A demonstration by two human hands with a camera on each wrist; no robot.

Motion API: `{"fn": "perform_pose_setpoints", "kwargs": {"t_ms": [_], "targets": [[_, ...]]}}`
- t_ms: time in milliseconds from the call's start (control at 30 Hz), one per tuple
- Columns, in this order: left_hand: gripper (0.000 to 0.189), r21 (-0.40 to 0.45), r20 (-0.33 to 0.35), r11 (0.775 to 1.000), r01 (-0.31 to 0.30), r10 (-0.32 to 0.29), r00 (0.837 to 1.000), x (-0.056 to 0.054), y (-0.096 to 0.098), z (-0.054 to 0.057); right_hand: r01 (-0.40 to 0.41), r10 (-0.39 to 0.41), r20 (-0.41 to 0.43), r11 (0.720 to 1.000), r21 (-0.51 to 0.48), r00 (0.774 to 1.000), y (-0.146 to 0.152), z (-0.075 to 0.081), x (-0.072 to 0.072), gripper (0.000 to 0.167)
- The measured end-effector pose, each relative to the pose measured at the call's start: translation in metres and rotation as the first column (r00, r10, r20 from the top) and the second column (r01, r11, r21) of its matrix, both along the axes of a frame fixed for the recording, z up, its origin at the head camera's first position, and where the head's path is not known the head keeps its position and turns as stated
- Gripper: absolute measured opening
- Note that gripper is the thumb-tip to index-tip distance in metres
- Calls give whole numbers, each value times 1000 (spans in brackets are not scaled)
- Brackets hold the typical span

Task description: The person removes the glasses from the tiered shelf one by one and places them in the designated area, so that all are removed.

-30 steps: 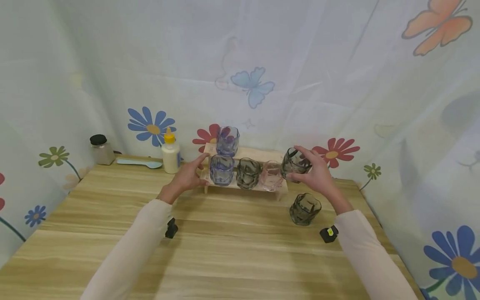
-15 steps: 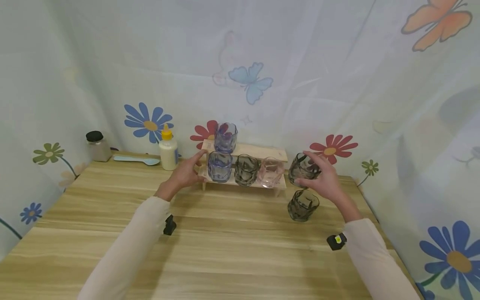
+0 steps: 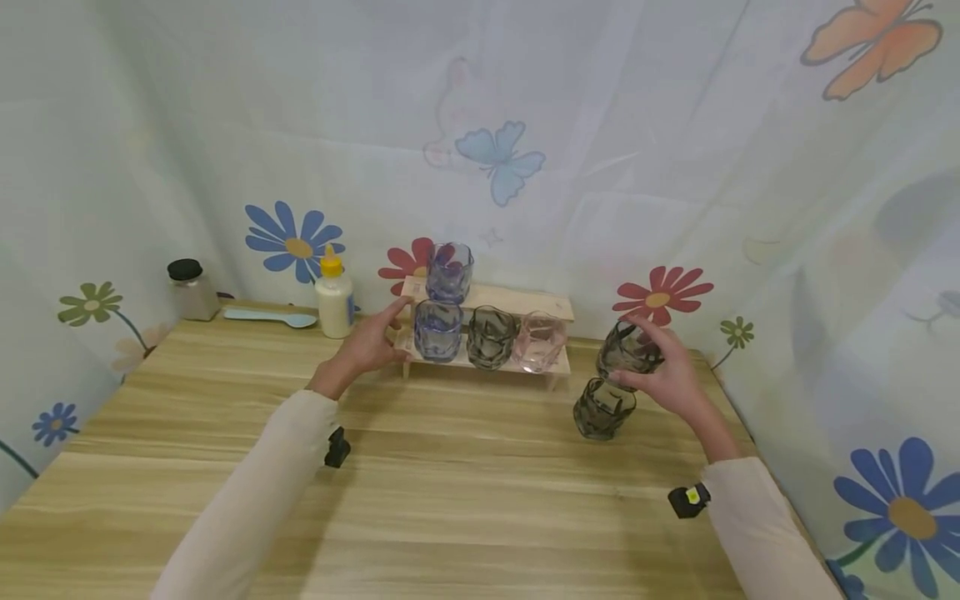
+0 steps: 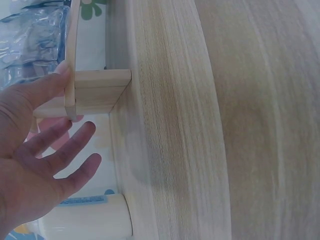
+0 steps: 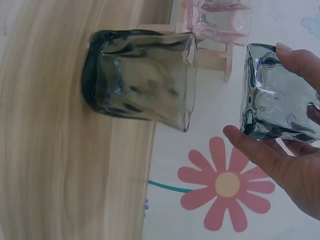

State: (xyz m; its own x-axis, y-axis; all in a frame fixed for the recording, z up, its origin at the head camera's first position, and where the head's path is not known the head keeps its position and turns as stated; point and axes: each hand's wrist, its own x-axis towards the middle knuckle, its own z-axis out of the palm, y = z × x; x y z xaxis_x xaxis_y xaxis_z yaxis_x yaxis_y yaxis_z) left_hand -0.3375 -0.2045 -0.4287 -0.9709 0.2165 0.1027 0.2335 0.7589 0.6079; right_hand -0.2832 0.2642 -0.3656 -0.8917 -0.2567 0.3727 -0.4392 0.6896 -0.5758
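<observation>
My right hand grips a smoky grey faceted glass, thumb on its near side. The right wrist view shows this held glass raised above the table. Just in front, a matching grey glass stands on the table. My left hand holds the left end of a two-step wooden rack, thumb at the lower shelf. On the lower step sit a blue-purple glass, a grey glass and a pink glass. Another blue-purple glass stands on the upper step's left end.
At the back left are a glue bottle with a yellow cap, a pale blue spoon and a jar with a black lid. A flower-printed curtain surrounds the wooden table.
My right hand has carried the grey glass to the right, away from the rack's right end, to above and behind the standing grey glass. My left hand stays at the rack.
</observation>
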Motion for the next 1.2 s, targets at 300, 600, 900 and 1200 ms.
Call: {"fn": "perform_pose_setpoints", "kwargs": {"t_ms": [300,600,900,1200], "targets": [[96,12,7,1000,1,-1,1000,2,-2,4,87,-88,46,996,36,995,22,-8,8,82],[96,17,23,1000,2,-2,1000,1,-2,3,112,-113,51,994,11,992,41,-19,10,80],[97,24,40,1000,-2,1,999,1,-2,1,141,-141,75,990,13,987,56,-31,12,80],[97,2,40,1000,-11,11,999,0,1,1,162,-166,123,986,35,978,67,-51,12,81]]}}
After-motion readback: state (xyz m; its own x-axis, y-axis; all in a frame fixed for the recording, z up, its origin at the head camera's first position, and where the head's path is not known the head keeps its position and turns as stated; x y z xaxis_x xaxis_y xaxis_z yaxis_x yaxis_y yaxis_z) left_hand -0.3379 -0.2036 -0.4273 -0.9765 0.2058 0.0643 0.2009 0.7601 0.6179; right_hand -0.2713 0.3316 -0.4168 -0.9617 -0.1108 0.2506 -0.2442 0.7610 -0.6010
